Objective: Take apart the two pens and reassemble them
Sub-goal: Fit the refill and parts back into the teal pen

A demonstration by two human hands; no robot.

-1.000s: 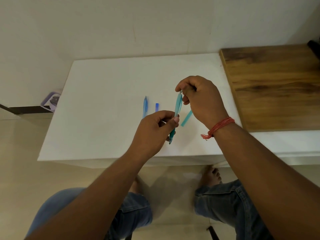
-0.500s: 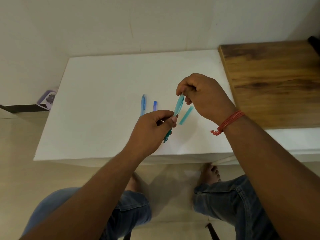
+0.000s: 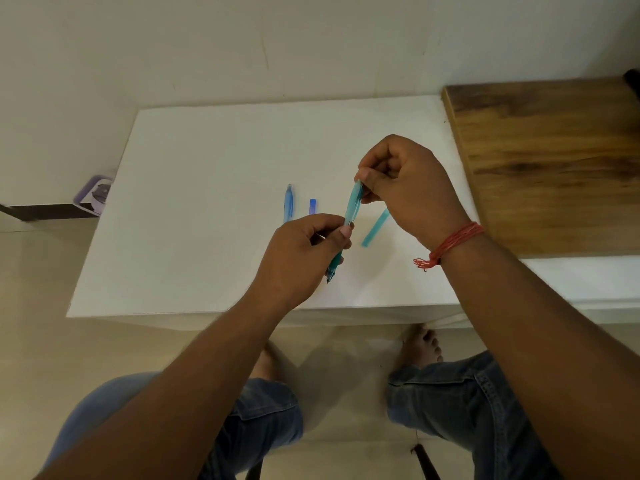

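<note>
Above the white tabletop (image 3: 207, 188), the left hand (image 3: 298, 258) pinches the lower part of a teal pen (image 3: 353, 206) between thumb and curled fingers, its dark tip poking out below the hand, while the right hand (image 3: 408, 188) grasps the pen's upper end with thumb and bent fingers. The pen is held tilted between both hands, off the surface. On the tabletop lie a blue pen barrel (image 3: 289, 202), a small blue piece (image 3: 312, 206) just beside it, and a teal piece (image 3: 374, 228) under the right hand; a wooden board (image 3: 554, 161) sits at the right.
</note>
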